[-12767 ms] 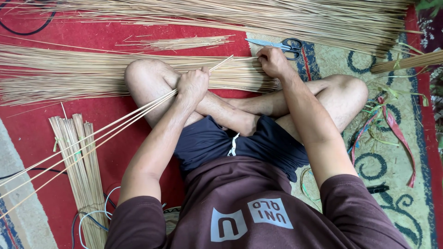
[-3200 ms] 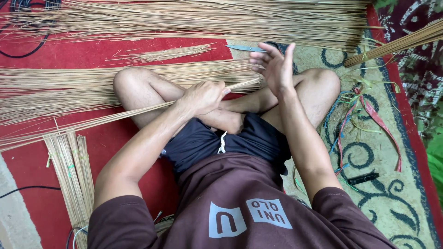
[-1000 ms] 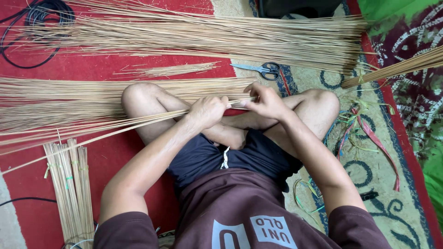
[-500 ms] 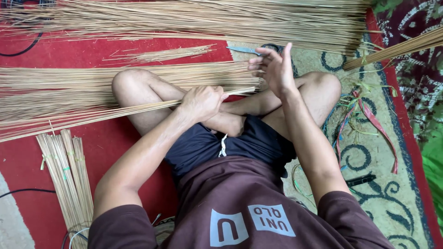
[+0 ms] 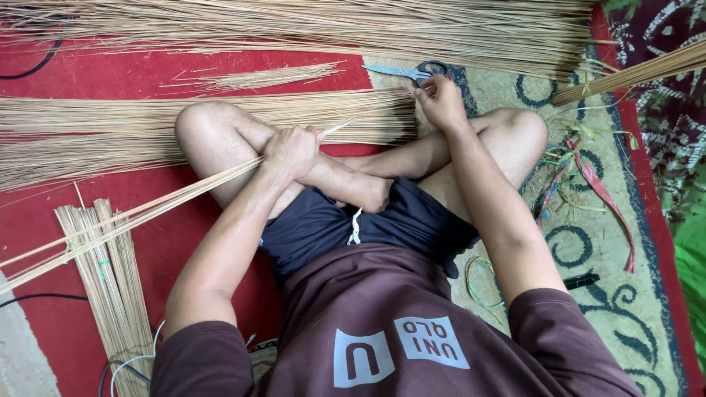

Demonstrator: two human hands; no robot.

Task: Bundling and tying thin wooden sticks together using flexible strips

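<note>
Right now our left hand (image 5: 290,151) is clenched around a thin bunch of sticks (image 5: 132,217) that trails off to our left over the red mat (image 5: 88,66), while our right hand (image 5: 441,99) reaches forward to the end of the flat pile of sticks (image 5: 220,121) lying across our knees, just below the scissors (image 5: 404,71); whether its fingers have pinched a stick we cannot tell. If the left fist slackens, we judge the long, springy bunch could fan out and slide apart, and a careless tug at the pile could drag several sticks loose at once
</note>
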